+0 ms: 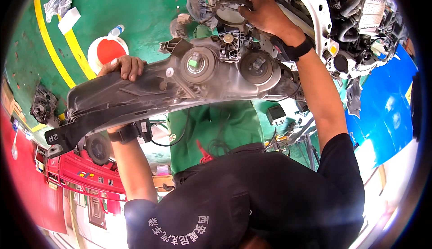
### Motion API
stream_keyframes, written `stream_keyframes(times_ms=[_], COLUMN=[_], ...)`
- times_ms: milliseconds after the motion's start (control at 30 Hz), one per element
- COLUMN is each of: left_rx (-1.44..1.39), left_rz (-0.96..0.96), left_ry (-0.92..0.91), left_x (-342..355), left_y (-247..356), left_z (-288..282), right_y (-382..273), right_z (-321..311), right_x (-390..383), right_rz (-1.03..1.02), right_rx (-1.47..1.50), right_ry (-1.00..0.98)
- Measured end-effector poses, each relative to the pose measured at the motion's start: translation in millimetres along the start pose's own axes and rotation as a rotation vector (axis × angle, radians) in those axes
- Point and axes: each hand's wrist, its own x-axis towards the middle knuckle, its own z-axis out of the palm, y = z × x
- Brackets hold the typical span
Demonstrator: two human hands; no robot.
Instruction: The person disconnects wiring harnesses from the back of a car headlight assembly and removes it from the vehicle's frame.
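Observation:
A large car headlight [139, 89], seen from its dark back, lies across the view in front of my body. Two round bulb openings and a small module sit along its upper right part. My left hand [123, 67] is closed over the upper edge near its left end, thumb and fingers curled around the housing. Beyond the right end of the headlight, my right hand [265, 14] is closed on a dark wiring harness [230, 2] beside the car front. Its fingertips are partly hidden. Both wrists wear black straps with small devices.
The car's pale body frame [321, 12] and engine bay [355, 24] fill the upper right. A round red-topped stool [110, 50] with a bottle [116, 30] stands at left. A red cart [85, 170] is lower left, a blue panel [382, 105] at right.

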Motion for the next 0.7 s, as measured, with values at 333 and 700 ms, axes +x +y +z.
stream_keyframes(times_ms=[333, 700], left_rx=[-0.027, -0.065], left_rz=[0.007, 0.009], left_ry=[0.057, 0.102], left_x=[-4, 0], left_y=[-2, -7], left_z=[3, 9], right_y=[-2, 15], right_z=[3, 4], right_x=[-22, -64], right_rz=[0.297, 0.459], right_rx=[0.372, 1.021], right_ry=[0.125, -0.157])
